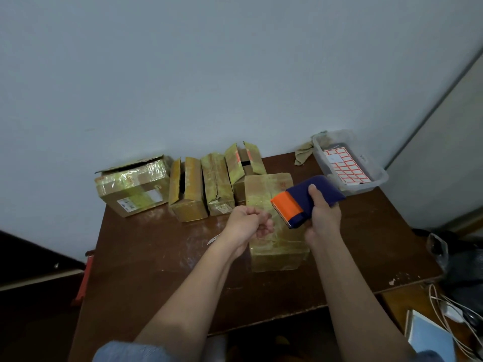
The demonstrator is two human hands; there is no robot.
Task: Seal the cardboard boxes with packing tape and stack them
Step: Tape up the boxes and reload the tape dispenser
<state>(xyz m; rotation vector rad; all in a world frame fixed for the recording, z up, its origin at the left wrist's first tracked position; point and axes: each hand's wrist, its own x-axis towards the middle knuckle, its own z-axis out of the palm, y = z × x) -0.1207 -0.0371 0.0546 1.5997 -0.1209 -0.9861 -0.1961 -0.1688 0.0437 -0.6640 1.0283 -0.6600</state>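
Two bare forearms are reaching up from six o'clock over the dark brown wooden tabletop (162, 257). The right hand (322, 212) is gripping a navy-blue tape dispenser with an orange cutter guard (300, 202), fingers wrapped round its body, just above the near tape-covered cardboard box (277, 244) lying at the centre. The left hand (249, 223) is curling its fingers together at nine o'clock of the cutter; it appears to be pinching the free end of clear tape, though the tape itself is too faint to confirm.

Judging from this, the step in hand is drawing out tape for the near box. Doing it well likely means keeping the strip taut, anchoring the end over the box's edge, running the dispenser straight along the seam, and pressing down before tearing against the teeth.

Five cardboard boxes are showing in all: the near one, plus four in a row at twelve to ten o'clock by the wall, namely a wide taped box (133, 188) at ten o'clock, an open-flapped box (187, 190), a narrow taped box (217, 182) and a rear box with raised flaps (244, 160). None is stacked yet. One clear plastic tub (379, 176) holding a red-bordered label sheet (345, 165) is sitting at two o'clock, one crumpled cloth (304, 151) beside it.
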